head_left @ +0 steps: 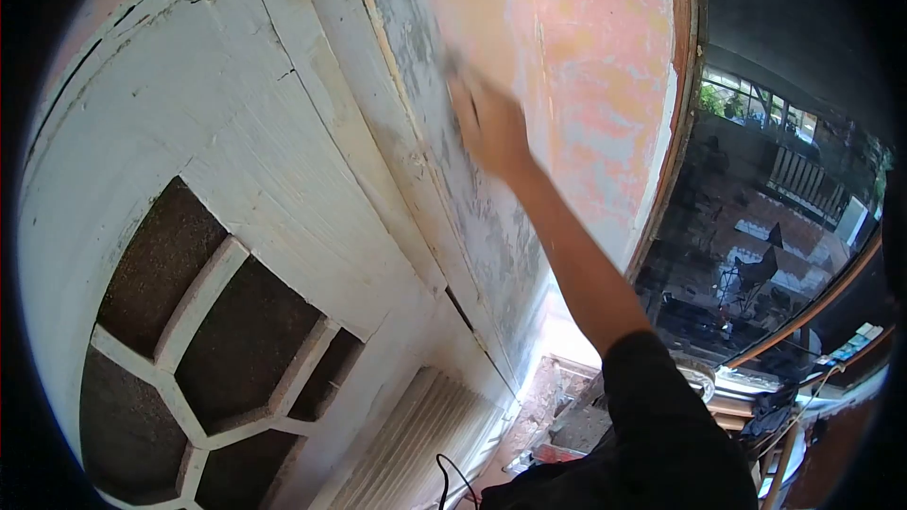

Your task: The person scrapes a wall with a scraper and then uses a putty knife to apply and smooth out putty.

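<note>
My right hand (491,127) is raised against the wall, its fingers closed and smeared by motion. A small dark grey blur (452,61) shows at the fingertips; what it is I cannot make out. Around the hand the wall surface (600,85) is patchy pink, orange and white, with flaked paint. Left of it runs a grey, scraped-looking strip (406,28) beside a cracked wooden trim (387,52). My left hand is out of view.
A white wooden panel (274,151) with dark honeycomb openings (250,349) fills the left. Below it are ribbed slats (406,434). At right stands a dark glass pane (756,217) in a wooden frame. Rubble (576,416) lies on the floor, and a black cable (444,472) loops nearby.
</note>
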### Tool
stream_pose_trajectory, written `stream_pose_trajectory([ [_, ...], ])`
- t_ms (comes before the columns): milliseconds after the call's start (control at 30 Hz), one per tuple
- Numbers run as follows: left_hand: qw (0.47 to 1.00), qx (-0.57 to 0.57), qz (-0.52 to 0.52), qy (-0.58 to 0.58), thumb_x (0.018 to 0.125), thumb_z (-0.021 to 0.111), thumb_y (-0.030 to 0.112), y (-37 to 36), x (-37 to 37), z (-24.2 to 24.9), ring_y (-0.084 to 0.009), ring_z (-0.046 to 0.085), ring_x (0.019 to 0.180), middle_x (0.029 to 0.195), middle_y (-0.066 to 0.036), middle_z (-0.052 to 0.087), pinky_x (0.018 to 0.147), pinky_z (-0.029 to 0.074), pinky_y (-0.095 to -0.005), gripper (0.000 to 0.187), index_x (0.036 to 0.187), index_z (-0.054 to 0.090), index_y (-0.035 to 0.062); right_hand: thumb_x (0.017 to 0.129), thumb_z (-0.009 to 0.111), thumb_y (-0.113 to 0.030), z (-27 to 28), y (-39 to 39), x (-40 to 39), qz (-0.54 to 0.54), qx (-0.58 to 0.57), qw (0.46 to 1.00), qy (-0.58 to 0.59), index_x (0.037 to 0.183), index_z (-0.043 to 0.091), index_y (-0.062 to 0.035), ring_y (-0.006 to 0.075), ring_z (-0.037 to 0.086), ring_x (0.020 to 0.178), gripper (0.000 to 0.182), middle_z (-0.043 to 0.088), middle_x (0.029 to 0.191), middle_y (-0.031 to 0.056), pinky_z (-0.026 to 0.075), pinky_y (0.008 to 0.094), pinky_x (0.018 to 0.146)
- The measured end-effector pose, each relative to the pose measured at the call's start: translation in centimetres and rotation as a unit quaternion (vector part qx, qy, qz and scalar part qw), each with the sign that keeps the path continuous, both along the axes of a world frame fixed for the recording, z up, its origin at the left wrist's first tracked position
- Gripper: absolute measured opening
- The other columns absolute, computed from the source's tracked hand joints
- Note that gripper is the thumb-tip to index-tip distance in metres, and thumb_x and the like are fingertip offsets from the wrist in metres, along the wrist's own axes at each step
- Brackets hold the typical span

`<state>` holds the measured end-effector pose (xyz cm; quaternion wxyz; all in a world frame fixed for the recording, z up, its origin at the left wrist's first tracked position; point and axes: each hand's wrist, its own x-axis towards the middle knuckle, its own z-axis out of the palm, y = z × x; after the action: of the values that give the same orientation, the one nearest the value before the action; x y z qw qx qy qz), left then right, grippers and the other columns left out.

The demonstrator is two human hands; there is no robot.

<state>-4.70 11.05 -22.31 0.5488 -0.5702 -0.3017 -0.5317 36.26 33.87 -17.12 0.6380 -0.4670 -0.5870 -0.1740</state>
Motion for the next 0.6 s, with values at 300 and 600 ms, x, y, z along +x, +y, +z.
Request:
stream_pose_trajectory([
  [300, 0.948, -0.069, 0.304, -0.058, 0.091, 0.051, 0.026, -0.6, 0.8, 0.2, -0.031, 0.035, 0.13, 0.141, -0.012, 0.038, 0.105, 0.029, -0.0498, 0.034, 0.123, 0.054, 0.014, 0.093, 0.044, -0.023, -1.1, 1.6, -0.9, -0.036, 0.124, 0.991, 0.044, 0.124, 0.052, -0.0066, 0.0382, 0.061, 0.079, 0.036, 0.063, 0.096, 0.0203, 0.048, 0.0427, 0.07],
  [600, 0.954, -0.093, 0.276, -0.073, 0.091, 0.051, 0.024, -0.7, 0.3, -0.1, -0.0272, 0.041, 0.125, 0.139, -0.011, 0.042, 0.094, 0.036, -0.0444, 0.033, 0.122, 0.055, 0.0156, 0.094, 0.042, -0.03, 2.0, 1.2, 0.5, 0.033, 0.04, 0.997, 0.049, 0.118, 0.054, -0.0065, 0.0382, 0.06, 0.076, 0.035, 0.062, 0.082, 0.0215, 0.046, 0.0432, 0.068],
])
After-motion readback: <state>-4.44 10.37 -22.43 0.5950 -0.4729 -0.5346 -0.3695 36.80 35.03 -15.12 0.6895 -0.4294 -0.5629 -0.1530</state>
